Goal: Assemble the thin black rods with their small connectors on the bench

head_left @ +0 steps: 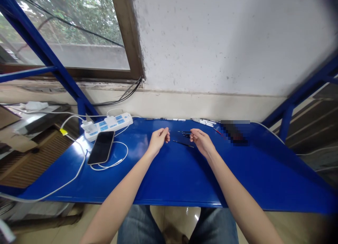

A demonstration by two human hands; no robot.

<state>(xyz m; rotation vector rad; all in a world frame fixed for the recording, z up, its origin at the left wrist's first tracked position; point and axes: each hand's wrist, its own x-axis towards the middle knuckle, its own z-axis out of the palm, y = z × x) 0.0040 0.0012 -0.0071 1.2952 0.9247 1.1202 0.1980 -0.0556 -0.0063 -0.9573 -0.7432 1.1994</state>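
My left hand (158,140) rests over the blue metal bench top (169,180), its fingertips pinched together near a thin dark wire (169,131). My right hand (202,141) lies a short way to the right, with fingers curled towards a small black wire bundle (186,134). Just below that bundle is a slim black rod (183,143). Whether either hand grips anything is too small to tell. Several white sticks (206,122) lie along the back edge, and a red wire (218,132) runs beside a pixelated dark object (235,132).
At left stand a white power strip (107,126) and a black smartphone (101,147) with a white charging cable (116,159). Blue steel frame posts (286,120) rise at both sides. A concrete wall (224,43) and window (79,32) lie behind the bench.
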